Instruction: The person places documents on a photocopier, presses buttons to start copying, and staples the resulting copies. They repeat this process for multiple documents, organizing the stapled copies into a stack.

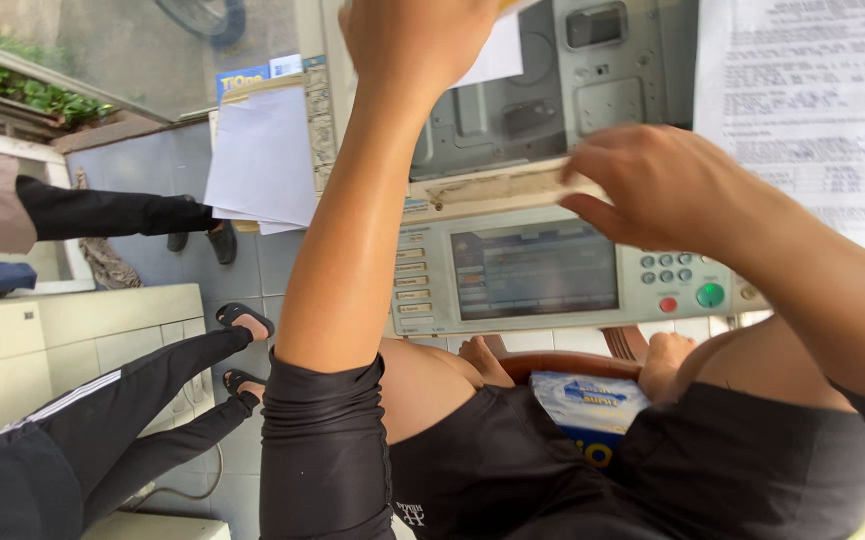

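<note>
A pale grey photocopier stands in front of me, with its control panel (532, 270) and screen facing me. My left hand (417, 40) is raised at the top of the view with its fingers closed on a white sheet (495, 58). Much of that grip is hidden behind the back of the hand. My right hand (667, 185) reaches in from the right. It pinches the worn beige front edge of the copier lid (492, 186), fingers on top and thumb below. The grey feeder housing (552, 100) lies above that edge.
A stack of white paper (262, 150) rests left of the copier, and a printed sheet (812, 100) hangs at the right. A blue-and-white paper ream (587, 400) sits on a wooden seat by my knees. Another person's legs in black trousers and sandals (102, 420) stretch across the tiled floor at left.
</note>
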Demonstrator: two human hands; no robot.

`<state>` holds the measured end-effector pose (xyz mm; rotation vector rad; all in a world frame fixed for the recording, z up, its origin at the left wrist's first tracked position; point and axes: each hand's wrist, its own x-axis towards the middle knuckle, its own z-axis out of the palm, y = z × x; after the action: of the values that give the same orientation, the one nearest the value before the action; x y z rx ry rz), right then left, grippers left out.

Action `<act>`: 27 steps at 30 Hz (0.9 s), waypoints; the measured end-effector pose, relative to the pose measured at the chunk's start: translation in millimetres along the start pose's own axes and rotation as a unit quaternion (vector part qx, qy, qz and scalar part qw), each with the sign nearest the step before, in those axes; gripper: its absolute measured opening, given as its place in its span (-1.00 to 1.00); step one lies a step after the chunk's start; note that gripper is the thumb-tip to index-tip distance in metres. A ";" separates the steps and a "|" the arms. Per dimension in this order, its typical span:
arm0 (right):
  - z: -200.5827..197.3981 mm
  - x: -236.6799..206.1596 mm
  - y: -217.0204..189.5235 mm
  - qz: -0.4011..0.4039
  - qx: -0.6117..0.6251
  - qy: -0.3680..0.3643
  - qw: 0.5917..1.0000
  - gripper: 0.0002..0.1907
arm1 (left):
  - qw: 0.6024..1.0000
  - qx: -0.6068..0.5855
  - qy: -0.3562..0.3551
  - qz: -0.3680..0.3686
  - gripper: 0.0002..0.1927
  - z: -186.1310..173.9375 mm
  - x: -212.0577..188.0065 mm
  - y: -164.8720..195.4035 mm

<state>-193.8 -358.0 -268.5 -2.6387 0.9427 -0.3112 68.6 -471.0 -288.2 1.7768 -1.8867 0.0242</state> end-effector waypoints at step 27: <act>26.4 -198.0 -12.6 0.494 -0.037 -0.119 0.860 -0.57 | 0.979 0.035 -0.149 -0.138 -0.85 44.9 -117.7 38.5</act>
<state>-328.5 -215.2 -307.2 -1.8212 2.0311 0.3011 14.1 -374.4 -359.3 2.1752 -1.8350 -0.2965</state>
